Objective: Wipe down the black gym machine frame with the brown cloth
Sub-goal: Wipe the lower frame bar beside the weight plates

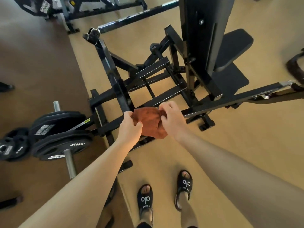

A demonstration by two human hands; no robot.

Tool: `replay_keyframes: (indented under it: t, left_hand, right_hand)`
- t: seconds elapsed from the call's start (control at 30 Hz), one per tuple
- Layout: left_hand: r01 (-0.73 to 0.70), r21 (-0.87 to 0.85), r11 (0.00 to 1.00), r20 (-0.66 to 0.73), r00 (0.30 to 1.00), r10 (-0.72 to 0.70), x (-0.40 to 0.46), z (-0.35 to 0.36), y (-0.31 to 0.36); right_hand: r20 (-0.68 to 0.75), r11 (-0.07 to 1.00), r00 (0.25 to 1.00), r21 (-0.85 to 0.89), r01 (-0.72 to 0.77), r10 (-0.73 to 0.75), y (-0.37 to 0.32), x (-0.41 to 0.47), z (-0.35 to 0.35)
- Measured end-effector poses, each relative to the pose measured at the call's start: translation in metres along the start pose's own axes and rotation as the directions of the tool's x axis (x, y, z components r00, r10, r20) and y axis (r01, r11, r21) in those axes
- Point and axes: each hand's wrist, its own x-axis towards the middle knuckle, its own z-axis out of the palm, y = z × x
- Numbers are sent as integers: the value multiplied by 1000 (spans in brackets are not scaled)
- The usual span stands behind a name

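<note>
Head view looks down on two bare arms that reach forward over the black gym machine frame (pixel 148 74). Between the hands is the brown cloth (pixel 148 123), bunched up and held in the air just above a low crossbar of the frame; I cannot tell if it touches the metal. The left hand (pixel 130 127) grips the left edge of the cloth, with its fingers (pixel 137 125) curled round the fabric. The right hand (pixel 172 120) holds the right side, its fingers bent into the folds and the thumb on top. Both hands are close together, the cloth stretched a little between them.

A long black bar (pixel 238 97) of the frame runs from beside the right hand to the right edge. Behind it stands a padded seat (pixel 233 46) with an upright back pad. To the left of the frame black weight plates (pixel 59 139) sit on a steel peg, one marked 10KG, and smaller plates (pixel 13 145) lie beside them. Below, two feet in black slippers (pixel 145 199) stand on the tan floor (pixel 246 145). Another machine (pixel 82 9) is at the top left.
</note>
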Motion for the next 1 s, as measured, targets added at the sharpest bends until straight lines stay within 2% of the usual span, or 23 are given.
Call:
replay_keyframes:
  t: [0.07,0.1,0.17,0.23,0.3,0.37,0.47,0.63,0.73,0.8,0.87,0.93,1.0]
  left_hand:
    - [9,19,1000,-17,1000,-9,14,14,-7]
    - [20,59,998,-29,999,-18,19,21,-11]
    - [26,169,985,-74,997,-14,26,34,-17]
    - [1,270,963,-94,995,25,31,40,-24]
    - [-34,320,947,-64,996,58,35,43,-33]
    - [-44,330,943,-44,997,62,42,45,-42]
    - [-36,341,939,-42,998,54,51,45,-49]
    - [-42,469,882,-74,994,87,57,49,-34]
    - [-61,599,798,-55,992,118,60,54,-21]
    - [-24,682,731,-73,992,101,63,57,-18]
    - [23,710,704,-97,993,65,65,58,-17]
    - [34,688,725,-91,995,40,66,56,-14]
    - [36,621,783,-101,994,34,65,55,-11]
  right_hand:
    - [39,997,999,-73,33,-30,13,13,17]
    - [64,979,998,-199,33,-20,18,18,26]
    - [136,841,991,-536,76,-3,23,24,38]
    - [189,736,980,-654,176,-66,24,21,48]
    - [251,712,947,-626,318,-202,24,14,59]
    - [296,732,917,-557,392,-267,29,12,69]
    - [234,784,937,-515,346,-259,35,28,74]
    - [216,758,929,-537,370,-300,64,51,54]
    - [165,760,961,-588,277,-222,116,59,9]
    - [112,756,984,-630,177,-137,152,63,-19]
    - [51,761,997,-644,80,-62,164,64,-25]
    - [-15,768,999,-640,12,-28,149,63,-10]
    - [4,781,998,-622,56,-68,122,57,14]
